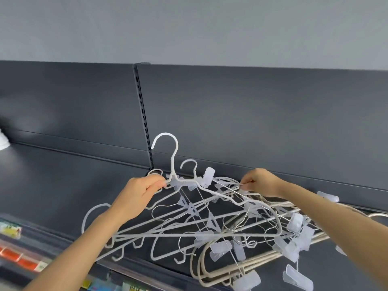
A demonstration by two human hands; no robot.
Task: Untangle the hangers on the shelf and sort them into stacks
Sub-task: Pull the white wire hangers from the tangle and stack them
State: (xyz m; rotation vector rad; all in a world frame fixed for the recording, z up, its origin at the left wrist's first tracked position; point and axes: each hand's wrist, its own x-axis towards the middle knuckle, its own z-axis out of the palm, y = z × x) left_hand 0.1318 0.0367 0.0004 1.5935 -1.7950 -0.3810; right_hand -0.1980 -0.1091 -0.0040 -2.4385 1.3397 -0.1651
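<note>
Dark grey shelf bears unreadable price labels on its front edge and a tangled heap of white hangers, some with clips. Left hand grips one plastic hanger by its neck; right hand pinches a thin wire beyond.

Left hand grips a white hanger at its neck; right hand pinches a wire in the tangled hangers lying on the shelf between both hands.

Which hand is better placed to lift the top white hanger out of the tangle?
Left, probably. The left hand grips that white hanger beside its hook; the right hand pinches a strand farther along the pile, better suited to steadying the rest.
</note>
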